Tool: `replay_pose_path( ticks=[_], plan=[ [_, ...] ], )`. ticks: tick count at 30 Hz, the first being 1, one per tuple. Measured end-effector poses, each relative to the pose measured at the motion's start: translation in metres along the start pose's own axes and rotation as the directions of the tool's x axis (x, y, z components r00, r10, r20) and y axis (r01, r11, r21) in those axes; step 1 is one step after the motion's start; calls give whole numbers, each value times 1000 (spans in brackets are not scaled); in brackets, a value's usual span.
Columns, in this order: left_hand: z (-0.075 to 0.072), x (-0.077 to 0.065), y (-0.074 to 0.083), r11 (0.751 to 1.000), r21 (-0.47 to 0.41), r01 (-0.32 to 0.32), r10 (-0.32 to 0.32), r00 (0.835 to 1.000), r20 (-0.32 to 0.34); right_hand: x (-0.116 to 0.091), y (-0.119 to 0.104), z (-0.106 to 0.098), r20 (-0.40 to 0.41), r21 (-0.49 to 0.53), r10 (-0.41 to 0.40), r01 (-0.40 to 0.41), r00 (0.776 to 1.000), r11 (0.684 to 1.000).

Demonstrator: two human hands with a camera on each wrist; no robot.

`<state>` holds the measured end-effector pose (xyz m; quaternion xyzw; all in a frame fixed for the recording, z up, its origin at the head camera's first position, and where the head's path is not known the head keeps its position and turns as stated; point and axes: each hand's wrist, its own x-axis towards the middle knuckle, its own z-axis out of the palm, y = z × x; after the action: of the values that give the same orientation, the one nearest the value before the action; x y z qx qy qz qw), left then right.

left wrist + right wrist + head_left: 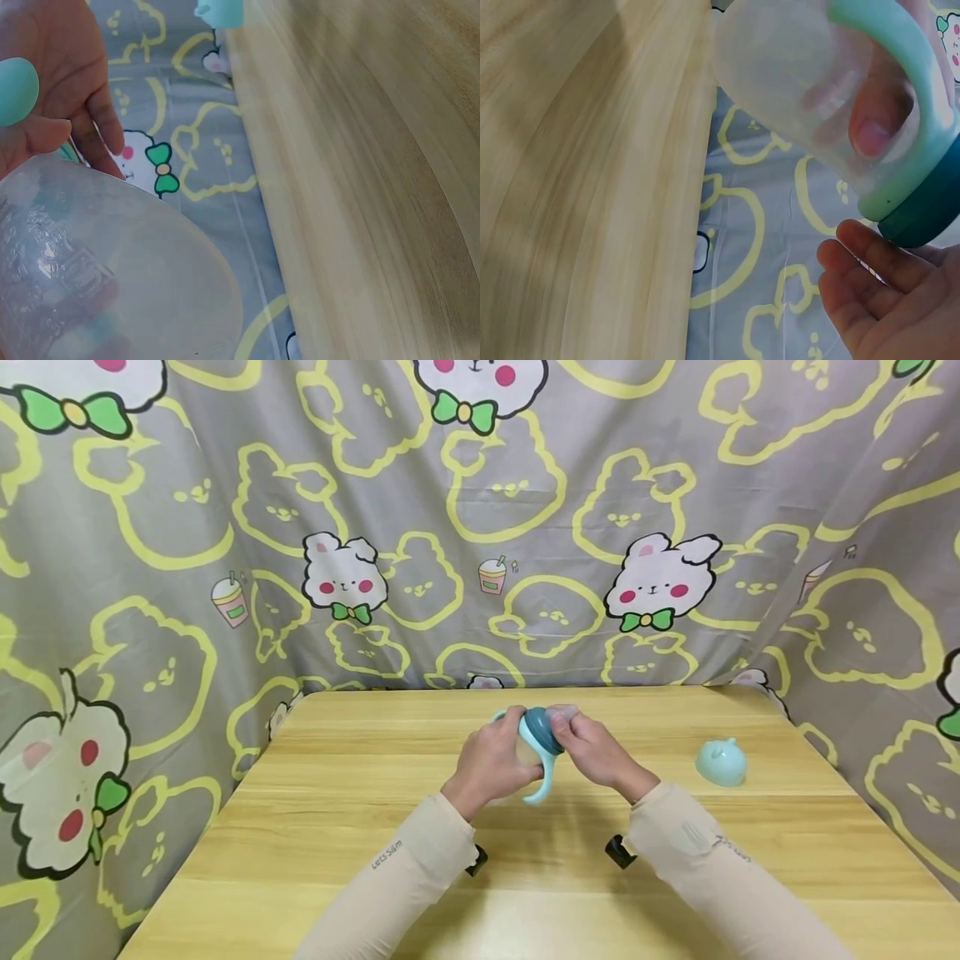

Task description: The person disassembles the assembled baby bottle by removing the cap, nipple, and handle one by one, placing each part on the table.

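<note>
A translucent baby bottle [531, 752] with light blue side handles [538, 789] and a dark teal collar [542, 731] is held tilted above the table. My left hand [491, 760] grips its body; in the right wrist view a fingertip [874, 135] of that hand presses the bottle inside the handle loop. At the collar end, my right hand [596, 747] pinches the clear top [567, 710] with thumb and finger, its other fingers [870, 259] loosely bent beside the collar. The bottle's rounded base [150, 262] fills much of the left wrist view.
A light blue domed cap [722, 762] with small ear-like bumps sits on the wooden table [337, 827], right of both hands. A patterned grey curtain [420, 635] hangs behind and along the sides. Black wrist devices [620, 852] show under the sleeves.
</note>
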<state>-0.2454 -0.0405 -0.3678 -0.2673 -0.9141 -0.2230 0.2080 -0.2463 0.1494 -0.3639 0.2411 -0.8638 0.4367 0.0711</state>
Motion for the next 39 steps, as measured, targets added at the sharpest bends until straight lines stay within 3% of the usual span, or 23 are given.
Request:
replay_pose_path(
  ticks=[10,20,39],
  plan=[
    [-1,1,3,1000,-15,13,-13,1000,28,0,-3,1,36,7,42,-42,998,999],
    [-1,2,4,1000,-25,13,-12,999,32,0,-3,-1,-14,5,64,-64,998,998],
    [-1,2,4,1000,2,-26,26,997,76,-2,3,2,20,78,28,-30,999,997]
  ],
)
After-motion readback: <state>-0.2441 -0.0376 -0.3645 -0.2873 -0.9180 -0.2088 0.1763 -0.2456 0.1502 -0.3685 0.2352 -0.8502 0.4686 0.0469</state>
